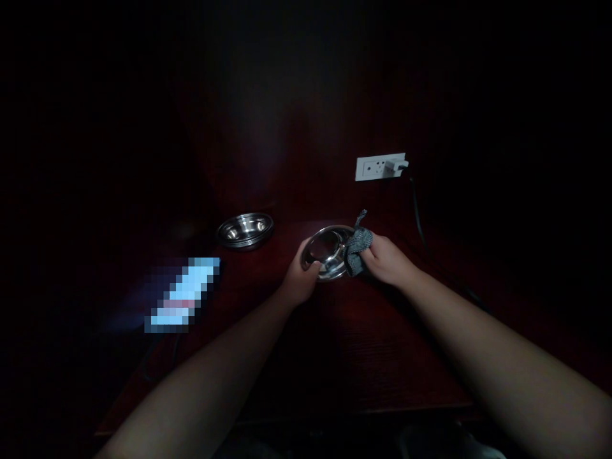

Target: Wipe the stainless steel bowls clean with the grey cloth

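1. Very dark scene, seen from above and behind two bare forearms stretched forward over a reddish wooden table (335,357).
2. Landmark: white wall socket (375,168), with plug (398,166) in it and cable (417,210) hanging down.
3. Left hand (300,277): below and left of the socket, forearm angled in from lower left, fingers curled tight over the near left rim of a steel bowl (327,253).
4. Right hand (388,260): directly below the socket, fist bunched around a grey cloth (358,245), pressed against the right rim.
5. Bowl: round, so no long axis; mouth tilted up and towards the wearer; unclear whether resting on the table.
6. Spare bowls (245,229): stacked, far left of the socket and lower.
7. Glowing, pixelated screen (184,294): further left and lower again.
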The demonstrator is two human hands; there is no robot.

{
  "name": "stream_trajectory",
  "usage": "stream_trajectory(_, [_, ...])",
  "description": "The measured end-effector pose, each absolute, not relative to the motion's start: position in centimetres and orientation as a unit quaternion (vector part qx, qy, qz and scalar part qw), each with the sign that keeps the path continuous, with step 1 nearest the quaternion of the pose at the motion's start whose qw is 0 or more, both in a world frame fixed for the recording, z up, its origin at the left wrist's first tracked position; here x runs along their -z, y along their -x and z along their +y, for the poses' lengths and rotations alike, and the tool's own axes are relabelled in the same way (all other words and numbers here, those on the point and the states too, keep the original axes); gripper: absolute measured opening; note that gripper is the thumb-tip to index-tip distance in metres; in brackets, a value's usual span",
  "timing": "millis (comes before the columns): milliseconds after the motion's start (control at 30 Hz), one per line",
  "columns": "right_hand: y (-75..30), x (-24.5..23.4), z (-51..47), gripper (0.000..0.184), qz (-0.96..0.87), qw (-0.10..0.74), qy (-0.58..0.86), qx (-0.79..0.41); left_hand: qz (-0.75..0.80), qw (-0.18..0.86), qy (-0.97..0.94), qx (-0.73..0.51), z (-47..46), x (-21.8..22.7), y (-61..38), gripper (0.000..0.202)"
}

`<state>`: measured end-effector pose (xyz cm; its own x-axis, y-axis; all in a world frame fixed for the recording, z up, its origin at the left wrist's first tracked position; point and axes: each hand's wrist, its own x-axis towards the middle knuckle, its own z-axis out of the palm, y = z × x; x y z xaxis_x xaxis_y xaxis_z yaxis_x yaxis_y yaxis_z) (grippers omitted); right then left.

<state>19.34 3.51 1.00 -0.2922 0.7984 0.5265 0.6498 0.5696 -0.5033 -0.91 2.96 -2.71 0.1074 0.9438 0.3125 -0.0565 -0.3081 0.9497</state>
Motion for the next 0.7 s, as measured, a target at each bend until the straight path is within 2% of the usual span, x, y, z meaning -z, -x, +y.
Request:
stream_trajectory(200, [-19.7, -1.4, 3.4, 0.016, -0.821, 0.404, 0.396, -0.08, 0.395, 0.479, -0.589, -0.517, 2.6, 2.6, 1.3, 0.042])
stream_trajectory(400, [-20.0, -2.1, 3.2, 0.02, -0.846, 0.401, 0.351, -0.021, 0.323, 0.542, -0.605, -0.486, 2.2, 2.3, 1.3, 0.053])
stream_trajectory(600, [-19.9, -2.1, 3.0, 0.021, -0.839, 0.415, 0.352, -0.016, 0.372, 0.546, -0.569, -0.49, 2.2, 2.8, 1.1, 0.034])
stream_trajectory(700, [-19.6, -2.1, 2.9, 0.021, -0.817, 0.444, 0.368, -0.02, 0.399, 0.548, -0.524, -0.515, 2.0, 2.5, 0.7, 0.036])
